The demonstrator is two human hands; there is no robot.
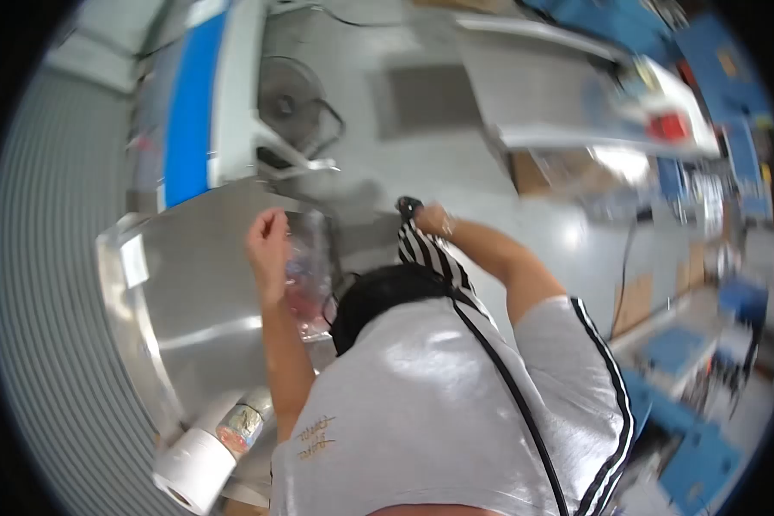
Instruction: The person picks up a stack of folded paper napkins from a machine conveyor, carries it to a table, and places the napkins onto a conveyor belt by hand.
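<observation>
My left hand [269, 245] is raised over the front edge of a bare-metal table [202, 292]. Its fingers are curled in, and nothing shows in them. Just beside and below it lies a clear plastic bag [310, 267] with reddish contents that I cannot make out. My right hand [434, 220] is out in front of my body, above a striped black-and-white trouser leg [430, 254]. A small dark object [408, 206], perhaps a shoe, shows right at its fingertips; blur hides whether the fingers touch it.
A white paper roll [193, 471] and a tape roll [242, 423] sit at the near table end. Beyond the table stand a machine with a blue belt [193, 107] and a floor fan [288, 103]. Another metal table [550, 90] stands at the upper right.
</observation>
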